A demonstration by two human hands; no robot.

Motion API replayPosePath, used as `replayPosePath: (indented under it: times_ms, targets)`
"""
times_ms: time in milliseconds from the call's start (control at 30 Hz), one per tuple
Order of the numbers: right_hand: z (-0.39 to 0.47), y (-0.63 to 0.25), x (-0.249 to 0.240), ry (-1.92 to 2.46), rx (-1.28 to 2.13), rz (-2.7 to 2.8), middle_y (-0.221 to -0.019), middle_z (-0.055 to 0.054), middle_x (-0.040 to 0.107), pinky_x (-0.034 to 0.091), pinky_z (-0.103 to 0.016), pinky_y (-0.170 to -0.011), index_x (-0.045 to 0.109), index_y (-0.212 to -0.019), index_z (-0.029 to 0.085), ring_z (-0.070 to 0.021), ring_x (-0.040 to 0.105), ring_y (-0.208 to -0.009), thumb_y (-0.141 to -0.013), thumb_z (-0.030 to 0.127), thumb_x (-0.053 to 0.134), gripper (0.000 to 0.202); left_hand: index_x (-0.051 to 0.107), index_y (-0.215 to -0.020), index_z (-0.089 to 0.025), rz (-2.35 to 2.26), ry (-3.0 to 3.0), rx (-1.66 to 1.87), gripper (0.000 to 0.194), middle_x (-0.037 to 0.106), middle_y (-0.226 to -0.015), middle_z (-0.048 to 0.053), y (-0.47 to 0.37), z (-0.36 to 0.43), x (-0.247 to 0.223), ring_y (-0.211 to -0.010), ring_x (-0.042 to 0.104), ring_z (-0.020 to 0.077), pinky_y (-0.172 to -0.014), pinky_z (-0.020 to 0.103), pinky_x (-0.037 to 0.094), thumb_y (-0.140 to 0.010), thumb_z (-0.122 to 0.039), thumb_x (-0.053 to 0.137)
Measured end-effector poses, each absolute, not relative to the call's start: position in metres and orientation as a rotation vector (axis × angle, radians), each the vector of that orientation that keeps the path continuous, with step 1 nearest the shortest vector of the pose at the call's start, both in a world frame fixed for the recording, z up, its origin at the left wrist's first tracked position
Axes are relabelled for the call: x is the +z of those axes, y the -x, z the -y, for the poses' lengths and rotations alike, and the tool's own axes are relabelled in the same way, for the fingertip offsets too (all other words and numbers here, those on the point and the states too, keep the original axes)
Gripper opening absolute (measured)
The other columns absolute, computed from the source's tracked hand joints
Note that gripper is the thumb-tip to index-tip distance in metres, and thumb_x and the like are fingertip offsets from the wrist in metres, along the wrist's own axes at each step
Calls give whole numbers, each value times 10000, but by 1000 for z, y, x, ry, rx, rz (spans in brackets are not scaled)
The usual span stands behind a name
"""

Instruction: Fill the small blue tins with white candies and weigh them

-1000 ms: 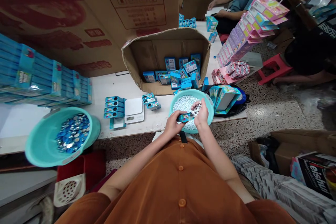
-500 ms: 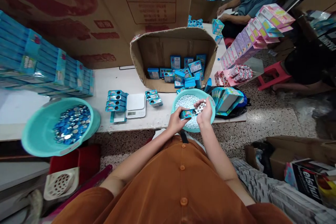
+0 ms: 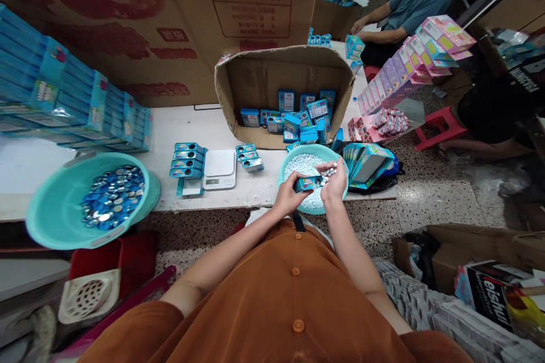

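Observation:
My left hand (image 3: 288, 195) grips a small blue box (image 3: 307, 183) over the turquoise basin (image 3: 284, 204). White pellets (image 3: 303, 163) fill much of that basin. Cupped beside the box's right end, my right hand (image 3: 334, 186) holds some white pellets (image 3: 327, 173). To the left stand a white scale (image 3: 219, 169), a row of blue boxes with round openings (image 3: 186, 163) and a smaller group of such boxes (image 3: 252, 164). Behind the basin, an open cardboard carton (image 3: 255, 82) contains several blue boxes (image 3: 318, 109).
A second basin (image 3: 46, 204) of blue and silver discs is at the left, below stacked blue boxes (image 3: 72, 91). Flattened blue packaging (image 3: 370, 164) lies right of the pellets. Pink boxes (image 3: 395, 74) rise at the right; a person (image 3: 409, 11) sits beyond.
The blue box in my left hand has turned slightly, its right end now close to my right palm. Fewer pellets show in my right hand. The view has shifted a little.

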State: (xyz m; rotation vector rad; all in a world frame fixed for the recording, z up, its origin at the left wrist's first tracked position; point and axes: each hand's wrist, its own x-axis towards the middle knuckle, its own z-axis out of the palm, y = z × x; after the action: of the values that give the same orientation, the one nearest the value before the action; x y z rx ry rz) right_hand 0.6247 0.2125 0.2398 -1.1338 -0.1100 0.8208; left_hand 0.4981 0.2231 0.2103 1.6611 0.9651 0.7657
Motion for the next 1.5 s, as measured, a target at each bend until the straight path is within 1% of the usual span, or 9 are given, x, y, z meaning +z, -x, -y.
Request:
replayPosePath:
  times_ms: [133, 300, 500, 667, 767, 933, 1100, 1200, 1500]
  targets:
    - [-212, -628, 241, 1125, 795, 148, -532, -2, 612, 502, -269, -605, 507, -589, 180, -127, 615, -536, -811, 551, 475, 434, 572, -986, -216, -889, -1738, 738, 298, 640, -1009, 21, -501, -224, 216, -946, 594, 192, -823, 288, 450, -701, -215, 660]
    - [-213, -630, 243, 1153, 745, 189, -545, 14, 582, 416, -210, -474, 511, -585, 175, -84, 538, -479, -817, 551, 472, 444, 545, -948, -205, -929, -1671, 786, 313, 614, -907, -2, -505, -227, 213, -862, 590, 171, -773, 266, 447, -674, -231, 695]
    - [-215, -630, 244, 1122, 758, 206, -538, 23, 552, 455, -226, -525, 508, -598, 179, -95, 554, -517, -807, 563, 487, 438, 536, -926, -197, -921, -1598, 811, 325, 603, -864, -9, -508, -227, 212, -833, 582, 161, -760, 259, 447, -661, -247, 717]
    - [-211, -630, 251, 1139, 741, 212, -548, 21, 552, 460, -228, -529, 510, -606, 178, -94, 552, -519, -805, 573, 483, 443, 555, -958, -203, -865, -1598, 807, 325, 625, -949, 15, -509, -227, 212, -905, 590, 179, -810, 284, 450, -673, -235, 709]
    - [-210, -630, 258, 1110, 720, 214, -554, 28, 538, 464, -224, -543, 500, -611, 182, -90, 549, -533, -805, 574, 486, 438, 533, -937, -193, -853, -1512, 845, 353, 625, -942, 24, -511, -227, 208, -895, 596, 181, -803, 293, 459, -654, -255, 735]
    - [-212, -630, 258, 1166, 695, 217, -550, 32, 522, 482, -236, -580, 471, -607, 194, -92, 550, -535, -815, 594, 448, 452, 518, -956, -195, -773, -1464, 865, 372, 628, -1020, 43, -518, -227, 198, -985, 587, 190, -871, 320, 446, -666, -273, 738]
    - [-208, -631, 255, 1206, 713, 222, -552, 24, 524, 494, -247, -606, 477, -598, 191, -99, 552, -553, -803, 608, 456, 464, 500, -927, -187, -785, -1410, 759, 398, 629, -996, 51, -522, -227, 191, -935, 596, 190, -829, 314, 454, -640, -288, 757]
    - [-204, -632, 258, 1171, 705, 251, -575, 24, 532, 494, -248, -621, 481, -616, 193, -99, 561, -572, -822, 581, 450, 440, 486, -921, -190, -751, -1359, 783, 416, 617, -1016, 49, -524, -225, 189, -970, 583, 186, -852, 310, 446, -628, -286, 764]
    - [-209, -628, 239, 1122, 770, 228, -573, 36, 526, 498, -249, -638, 489, -619, 191, -91, 556, -575, -808, 557, 489, 412, 476, -920, -181, -762, -1283, 769, 460, 601, -965, 36, -519, -228, 164, -916, 580, 170, -810, 290, 444, -605, -323, 779]
